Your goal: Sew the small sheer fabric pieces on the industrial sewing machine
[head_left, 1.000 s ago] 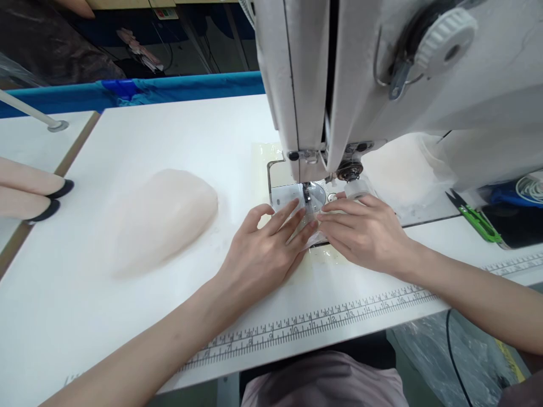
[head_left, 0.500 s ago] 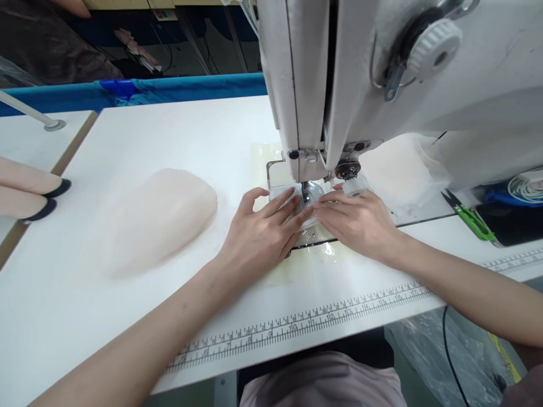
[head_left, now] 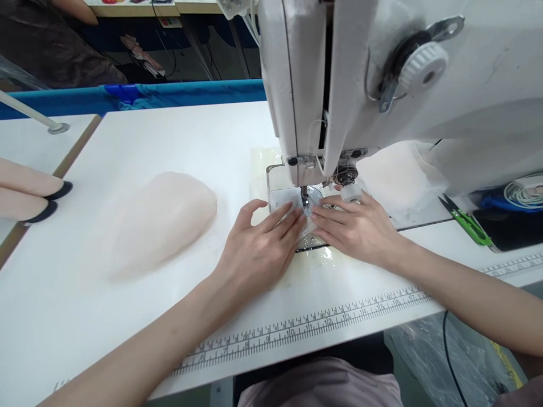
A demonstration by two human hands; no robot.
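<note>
At the sewing machine's needle, a small piece of sheer white fabric lies under the presser foot. My left hand rests on it from the left, fingers stretched out flat and thumb apart. From the right, my right hand lays its extended fingertips on the fabric, close to the left fingertips. Both hands are open, pressing rather than gripping. The fingers cover much of the fabric. To the left, a pale, sheer rounded piece of fabric lies on the white table.
The sewing machine head looms over the hands. Green thread snips lie at right beside a dark flat object. More pale fabric sits behind my right hand. A printed ruler follows the front edge.
My fingertips have shifted slightly at the presser foot, and a small gap shows between the hands. The view has tilted a little. The rounded fabric at left stays in place.
</note>
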